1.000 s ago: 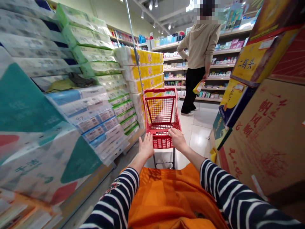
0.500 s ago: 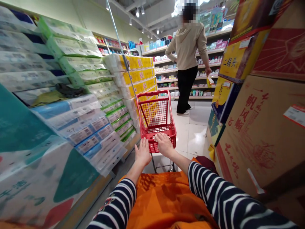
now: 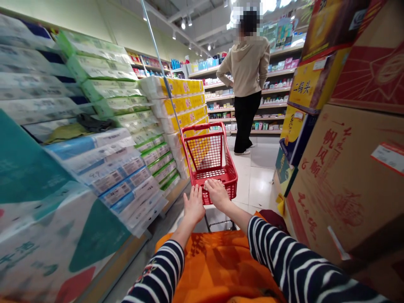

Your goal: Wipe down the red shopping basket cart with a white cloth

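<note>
A small red shopping cart [image 3: 212, 156] stands in the aisle straight ahead of me, with nothing visible in its mesh basket. My right hand [image 3: 216, 192] lies on the cart's near rim, fingers curled over it. My left hand [image 3: 193, 205] is just left of the rim, fingers stretched out and holding nothing; whether it touches the cart I cannot tell. A thin metal pole [image 3: 164, 80] rises from the cart's left side. My sleeves are striped navy and white over an orange apron [image 3: 217, 265].
Stacked tissue packs [image 3: 104, 139] wall the left side; large cardboard boxes [image 3: 344, 168] crowd the right. A person in a beige hoodie [image 3: 248, 80] stands ahead at the aisle's end, facing shelves [image 3: 277, 88]. White tiled floor [image 3: 259, 181] lies between.
The cart has rolled a little forward down the aisle with my hands. The person ahead has turned to face the shelves and put hands on hips.
</note>
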`<control>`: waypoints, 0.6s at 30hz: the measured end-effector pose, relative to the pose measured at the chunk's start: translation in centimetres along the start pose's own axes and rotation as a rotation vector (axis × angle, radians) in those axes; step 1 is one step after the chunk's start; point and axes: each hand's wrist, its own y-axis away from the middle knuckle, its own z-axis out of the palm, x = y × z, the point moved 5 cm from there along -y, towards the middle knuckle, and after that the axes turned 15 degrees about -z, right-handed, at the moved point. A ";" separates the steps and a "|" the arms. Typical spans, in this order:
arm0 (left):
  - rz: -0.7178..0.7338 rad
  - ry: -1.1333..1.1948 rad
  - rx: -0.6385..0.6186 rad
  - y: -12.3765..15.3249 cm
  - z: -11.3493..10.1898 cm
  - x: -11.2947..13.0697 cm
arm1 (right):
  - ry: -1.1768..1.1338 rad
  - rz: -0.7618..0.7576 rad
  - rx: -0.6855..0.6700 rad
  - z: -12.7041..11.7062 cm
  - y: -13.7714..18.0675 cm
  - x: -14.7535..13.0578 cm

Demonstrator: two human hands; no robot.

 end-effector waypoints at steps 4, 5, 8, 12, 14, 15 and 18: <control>0.010 0.021 0.019 0.0 0.3 -0.1 | 0.031 0.070 0.060 -1.4 2.2 3.0; 0.010 0.026 0.024 0.0 0.4 -0.1 | 0.047 0.107 0.081 -1.8 2.8 3.8; -0.003 0.041 0.032 0.0 0.6 0.2 | 0.074 0.153 0.103 -1.8 3.3 4.5; -0.005 0.028 0.021 0.0 0.5 0.3 | 0.044 0.072 0.080 -0.2 1.1 1.3; 0.001 0.017 0.020 0.0 0.5 0.1 | 0.027 0.021 0.068 0.5 -0.1 -0.5; 0.004 0.016 0.025 -0.1 0.5 0.0 | 0.022 0.003 0.063 0.7 -0.5 -1.0; -0.009 0.038 0.058 -0.2 0.7 -0.6 | 0.019 -0.027 0.047 0.6 -0.3 -0.9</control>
